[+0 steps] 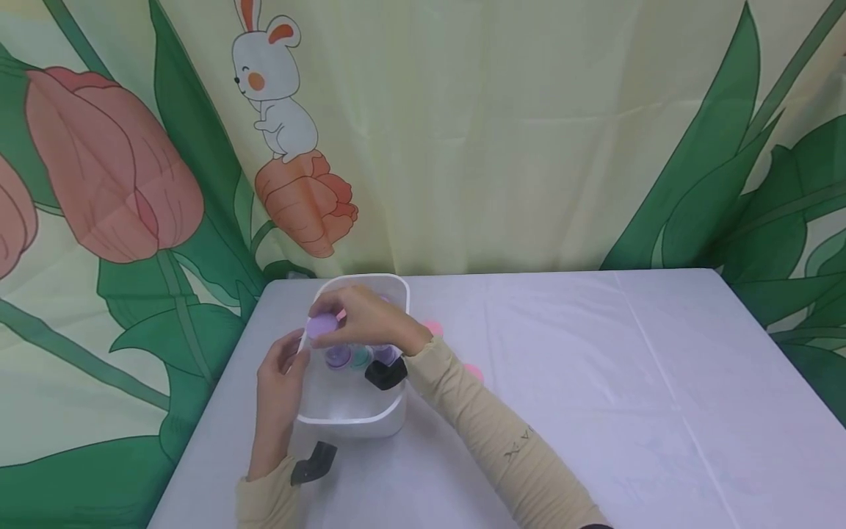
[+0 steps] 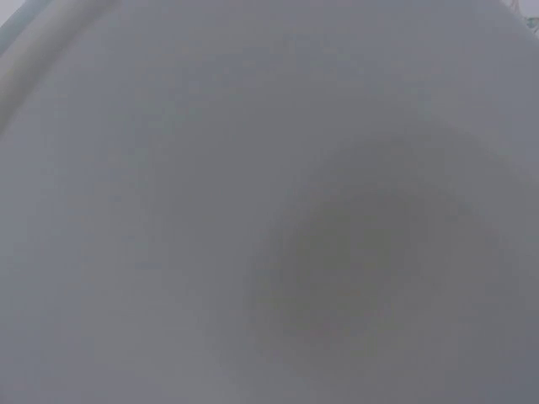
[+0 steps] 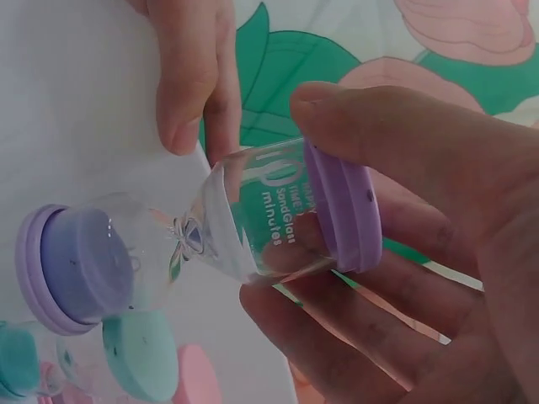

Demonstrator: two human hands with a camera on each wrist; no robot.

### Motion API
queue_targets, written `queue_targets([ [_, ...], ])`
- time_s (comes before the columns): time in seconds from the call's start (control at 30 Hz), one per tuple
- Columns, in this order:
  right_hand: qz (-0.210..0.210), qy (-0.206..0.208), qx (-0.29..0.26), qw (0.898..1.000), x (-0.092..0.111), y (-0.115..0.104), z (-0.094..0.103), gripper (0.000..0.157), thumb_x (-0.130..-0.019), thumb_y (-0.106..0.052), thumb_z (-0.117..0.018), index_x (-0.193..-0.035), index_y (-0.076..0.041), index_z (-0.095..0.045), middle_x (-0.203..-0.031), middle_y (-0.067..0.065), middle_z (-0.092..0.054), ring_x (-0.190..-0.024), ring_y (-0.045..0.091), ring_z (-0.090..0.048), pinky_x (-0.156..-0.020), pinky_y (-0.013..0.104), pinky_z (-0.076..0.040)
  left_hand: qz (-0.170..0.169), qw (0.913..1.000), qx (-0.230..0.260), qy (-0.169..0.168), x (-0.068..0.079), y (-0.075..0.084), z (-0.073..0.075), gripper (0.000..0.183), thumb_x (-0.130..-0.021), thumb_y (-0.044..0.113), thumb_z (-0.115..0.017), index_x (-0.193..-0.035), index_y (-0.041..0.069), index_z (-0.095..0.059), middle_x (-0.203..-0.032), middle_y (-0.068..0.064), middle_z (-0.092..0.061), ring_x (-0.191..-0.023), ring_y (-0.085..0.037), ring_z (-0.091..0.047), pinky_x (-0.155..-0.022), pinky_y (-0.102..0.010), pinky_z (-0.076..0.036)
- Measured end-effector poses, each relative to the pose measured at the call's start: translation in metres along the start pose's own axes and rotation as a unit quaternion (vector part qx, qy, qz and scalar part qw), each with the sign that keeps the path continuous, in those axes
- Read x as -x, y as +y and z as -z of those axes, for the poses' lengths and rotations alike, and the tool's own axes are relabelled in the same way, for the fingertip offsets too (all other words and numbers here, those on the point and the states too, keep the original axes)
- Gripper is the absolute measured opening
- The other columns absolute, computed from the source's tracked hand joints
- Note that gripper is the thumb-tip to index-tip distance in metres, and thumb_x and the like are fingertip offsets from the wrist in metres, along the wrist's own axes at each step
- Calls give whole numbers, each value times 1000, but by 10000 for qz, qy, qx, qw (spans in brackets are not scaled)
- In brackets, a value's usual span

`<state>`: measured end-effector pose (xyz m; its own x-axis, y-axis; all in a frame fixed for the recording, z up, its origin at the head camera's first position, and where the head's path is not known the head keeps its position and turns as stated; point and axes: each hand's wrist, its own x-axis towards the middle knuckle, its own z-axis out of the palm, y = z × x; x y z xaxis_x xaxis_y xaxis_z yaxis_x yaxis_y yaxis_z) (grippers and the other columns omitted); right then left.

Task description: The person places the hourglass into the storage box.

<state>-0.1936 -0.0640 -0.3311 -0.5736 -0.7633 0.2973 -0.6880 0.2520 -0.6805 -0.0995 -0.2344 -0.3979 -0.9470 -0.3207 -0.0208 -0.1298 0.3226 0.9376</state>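
My right hand (image 1: 370,316) pinches the purple end cap of a sandglass (image 3: 269,210), thumb on one side and fingers on the other. Lettering with the word "minutes" marks its clear glass, and purple sand lies in the far bulb. The sandglass is tilted inside a white bin (image 1: 350,422). At the bin's left rim, my left hand (image 1: 280,378) grips the edge, its thumb inside and fingers outside. Below the held sandglass in the right wrist view are a teal-capped sandglass (image 3: 141,355) and a pink cap (image 3: 198,377). Mostly blurred white bin wall (image 2: 253,168) fills the left wrist view.
Two pink round things (image 1: 432,328) lie to the right of the bin, partly behind my right forearm. The bin stands on the left part of a table with a white cloth (image 1: 581,382). A printed curtain (image 1: 496,147) hangs behind.
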Motion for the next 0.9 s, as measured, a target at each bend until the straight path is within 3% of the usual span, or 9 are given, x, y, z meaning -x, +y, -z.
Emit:
queue_targets([
  [0.3, -120, -279, 334, 9990, -3, 3, -7, 31, -84, -18, -78, -110, -2, -71, -103, 4, -72, -86, 9, -63, -76, 11, -50, -23, 9998, 179, -68, -1, 0, 0, 44, -103, 28, -51, -145, 13, -47, -149, -13, -47, -136, -33, -46, -110, -53, -43],
  [0.9, -415, -641, 446, 9961, -4, 16, -21, 35, -83, -17, -80, -114, -4, -71, -106, 3, -73, -88, 9, -61, -79, 12, -49, 21, 9998, 164, -106, 0, 2, 0, 44, -104, 28, -50, -145, 16, -46, -149, -10, -48, -135, -31, -49, -105, -52, -48],
])
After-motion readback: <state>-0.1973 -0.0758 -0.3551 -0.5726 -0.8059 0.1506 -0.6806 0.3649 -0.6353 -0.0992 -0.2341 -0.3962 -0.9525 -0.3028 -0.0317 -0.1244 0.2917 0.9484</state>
